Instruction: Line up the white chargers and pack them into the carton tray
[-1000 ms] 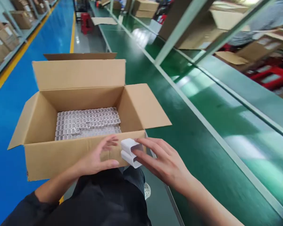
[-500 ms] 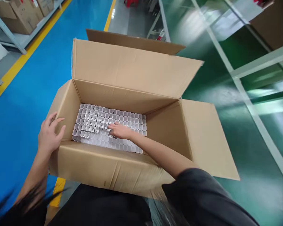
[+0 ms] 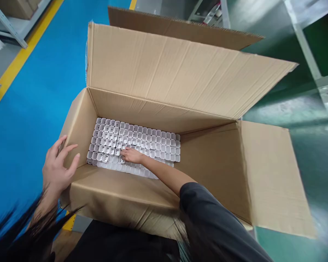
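A large open cardboard box (image 3: 164,65) stands in front of me, its flaps folded outward. On its floor, at the left, lie tight rows of small white plastic housings (image 3: 142,140). My right hand (image 3: 131,155) reaches deep inside and rests on the near rows, fingers curled down among the housings; whether it grips one is hidden. Outside the box, my left hand (image 3: 57,168) lies on the left corner wall with its fingers spread, holding nothing.
The right half of the box floor is bare cardboard. A blue floor (image 3: 30,98) with a yellow line (image 3: 13,71) runs along the left. A green conveyor surface (image 3: 306,120) with grey rails lies to the right. Shelving stands at the upper left.
A second ago both hands held a white housing before the box. Since then my right hand went into the box onto the rows and my left moved to the left corner. The view tilted down.
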`<state>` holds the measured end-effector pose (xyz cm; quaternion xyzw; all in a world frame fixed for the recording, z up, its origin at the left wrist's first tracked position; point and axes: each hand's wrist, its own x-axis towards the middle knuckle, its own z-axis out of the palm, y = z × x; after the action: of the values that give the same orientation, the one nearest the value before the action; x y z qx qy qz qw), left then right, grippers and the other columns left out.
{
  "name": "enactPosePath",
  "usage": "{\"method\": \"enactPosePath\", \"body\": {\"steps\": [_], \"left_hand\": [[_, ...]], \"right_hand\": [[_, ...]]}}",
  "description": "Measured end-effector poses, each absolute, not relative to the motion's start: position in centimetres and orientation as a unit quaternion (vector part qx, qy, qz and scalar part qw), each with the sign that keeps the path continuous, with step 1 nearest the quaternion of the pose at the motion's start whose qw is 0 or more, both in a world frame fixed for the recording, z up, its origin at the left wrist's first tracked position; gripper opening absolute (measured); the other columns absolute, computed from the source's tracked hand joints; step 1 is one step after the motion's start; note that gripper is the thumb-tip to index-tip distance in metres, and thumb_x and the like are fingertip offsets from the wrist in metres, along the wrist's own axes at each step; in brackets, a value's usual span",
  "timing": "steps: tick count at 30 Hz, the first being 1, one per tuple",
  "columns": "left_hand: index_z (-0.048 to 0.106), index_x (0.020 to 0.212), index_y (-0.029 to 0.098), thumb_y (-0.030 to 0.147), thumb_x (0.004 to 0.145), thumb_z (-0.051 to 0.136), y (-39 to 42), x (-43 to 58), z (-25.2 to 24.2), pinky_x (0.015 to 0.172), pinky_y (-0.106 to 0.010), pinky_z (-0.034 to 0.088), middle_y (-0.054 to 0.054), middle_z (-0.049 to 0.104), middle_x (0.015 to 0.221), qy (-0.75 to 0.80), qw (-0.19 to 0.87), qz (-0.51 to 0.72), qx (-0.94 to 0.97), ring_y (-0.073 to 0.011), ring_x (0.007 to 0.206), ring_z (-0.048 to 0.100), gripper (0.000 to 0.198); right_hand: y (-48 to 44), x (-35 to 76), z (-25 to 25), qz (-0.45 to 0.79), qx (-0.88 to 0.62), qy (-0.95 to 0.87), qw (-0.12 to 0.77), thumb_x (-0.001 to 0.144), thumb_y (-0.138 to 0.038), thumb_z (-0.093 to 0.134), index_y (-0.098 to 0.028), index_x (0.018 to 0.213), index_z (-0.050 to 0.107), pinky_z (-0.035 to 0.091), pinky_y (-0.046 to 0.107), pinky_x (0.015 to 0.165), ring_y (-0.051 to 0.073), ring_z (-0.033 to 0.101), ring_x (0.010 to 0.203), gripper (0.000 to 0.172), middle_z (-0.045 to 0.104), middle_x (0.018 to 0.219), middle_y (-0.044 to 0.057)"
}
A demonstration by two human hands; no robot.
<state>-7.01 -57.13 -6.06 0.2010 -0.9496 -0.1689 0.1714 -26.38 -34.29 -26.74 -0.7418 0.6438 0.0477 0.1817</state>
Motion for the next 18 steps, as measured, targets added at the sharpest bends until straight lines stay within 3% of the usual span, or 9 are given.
{"method": "enactPosePath", "body": {"steps": [6, 18], "left_hand": [[0.068, 0.112, 0.025, 0.036, 0.092, 0.061, -57.0, -7.0, -6.1, 0.108, -0.05, 0.048, -0.008, 0.052, 0.147, -0.949, 0.172, -0.17, 0.204, -0.0329, 0.132, 0.053, 0.025], [0.069, 0.111, 0.022, 0.037, 0.092, 0.06, -57.1, -7.2, -6.2, 0.106, -0.052, 0.048, -0.011, 0.052, 0.147, -0.951, 0.175, -0.163, 0.196, -0.0358, 0.131, 0.053, 0.025]], "right_hand": [[-34.3, -27.0, -27.4, 0.091, -0.712, 0.677, 0.163, 0.098, -0.033, 0.058, -0.015, 0.099, 0.064, 0.048, 0.039, 0.089, 0.019, 0.06, 0.097, 0.019, 0.064, 0.104, 0.005], [-35.5, -25.1, -26.7, 0.158, -0.663, 0.703, 0.202, 0.097, -0.036, 0.062, -0.014, 0.116, 0.063, 0.058, 0.04, 0.086, 0.019, 0.067, 0.097, 0.03, 0.067, 0.112, 0.008]]}}
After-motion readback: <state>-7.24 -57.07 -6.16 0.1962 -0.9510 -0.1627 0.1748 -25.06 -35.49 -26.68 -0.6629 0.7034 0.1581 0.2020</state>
